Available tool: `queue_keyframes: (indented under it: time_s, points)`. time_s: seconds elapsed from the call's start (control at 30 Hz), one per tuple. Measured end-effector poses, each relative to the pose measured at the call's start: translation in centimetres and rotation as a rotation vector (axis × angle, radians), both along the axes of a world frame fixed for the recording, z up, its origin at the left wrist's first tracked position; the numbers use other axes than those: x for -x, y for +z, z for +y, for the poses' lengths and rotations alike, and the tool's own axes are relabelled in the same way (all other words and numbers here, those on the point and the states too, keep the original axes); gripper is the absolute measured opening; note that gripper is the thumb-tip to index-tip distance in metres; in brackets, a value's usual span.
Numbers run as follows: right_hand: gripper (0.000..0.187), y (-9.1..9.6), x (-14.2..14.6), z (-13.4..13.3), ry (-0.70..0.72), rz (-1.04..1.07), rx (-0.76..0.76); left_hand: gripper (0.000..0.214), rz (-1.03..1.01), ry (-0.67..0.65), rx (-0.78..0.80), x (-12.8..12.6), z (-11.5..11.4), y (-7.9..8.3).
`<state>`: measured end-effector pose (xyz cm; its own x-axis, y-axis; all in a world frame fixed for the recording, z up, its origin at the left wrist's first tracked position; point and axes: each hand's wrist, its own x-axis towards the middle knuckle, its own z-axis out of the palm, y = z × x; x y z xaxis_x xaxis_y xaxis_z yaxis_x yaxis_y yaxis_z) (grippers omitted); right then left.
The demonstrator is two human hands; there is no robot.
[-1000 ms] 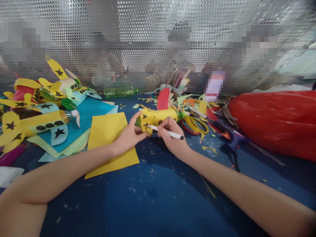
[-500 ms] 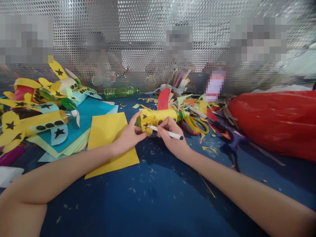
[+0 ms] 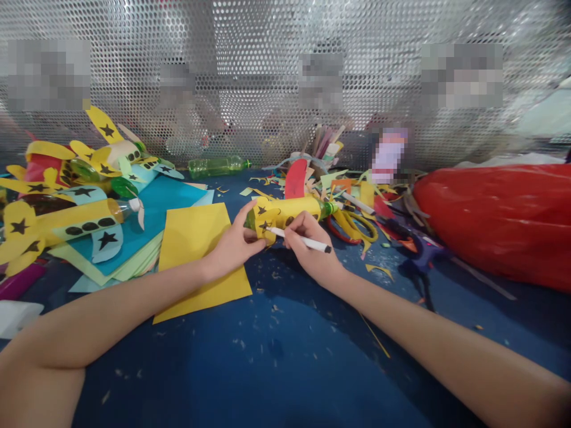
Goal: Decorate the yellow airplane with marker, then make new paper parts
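Marker (image 3: 317,244) pinched in right hand (image 3: 316,257), tip still at lower star (image 3: 264,226) on yellow-wrapped bottle (image 3: 297,207); bottle clasped near base end in left hand (image 3: 235,241), just right of yellow sheet (image 3: 194,235); change over last second: none discernible, suggesting fine inking at one spot

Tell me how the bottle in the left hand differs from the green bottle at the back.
The held bottle is mostly wrapped in yellow; the green bottle is bare and see-through. The held bottle bears dark stars, while the green bottle shows none. The left hand grips the held bottle; no hand touches the green bottle. Both lie sideways, neck ends toward the picture's right.
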<state>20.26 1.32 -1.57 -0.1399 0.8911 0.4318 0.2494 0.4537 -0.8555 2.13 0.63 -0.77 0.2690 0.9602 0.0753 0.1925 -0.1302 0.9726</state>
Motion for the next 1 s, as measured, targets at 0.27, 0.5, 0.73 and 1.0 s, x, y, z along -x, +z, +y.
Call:
queue_keyframes:
  time_s: [0.27, 0.5, 0.73, 1.0]
  points:
    - [0.015, 0.00, -0.03, 0.03, -0.006, -0.003, -0.008, 0.090, -0.006, -0.005, 0.007, -0.04, 0.02, 0.04]
    - [0.016, 0.11, 0.05, -0.02, -0.024, -0.006, -0.008, 0.090, 0.003, -0.001, -0.001, 0.07, 0.10, -0.17]
    - [0.016, 0.10, 0.01, -0.06, -0.008, -0.011, -0.016, 0.091, -0.005, -0.001, 0.018, -0.03, 0.02, 0.04]
    - [0.016, -0.03, -0.04, 0.00, -0.021, -0.009, -0.019, 0.092, -0.016, 0.012, 0.024, -0.03, 0.09, -0.04]
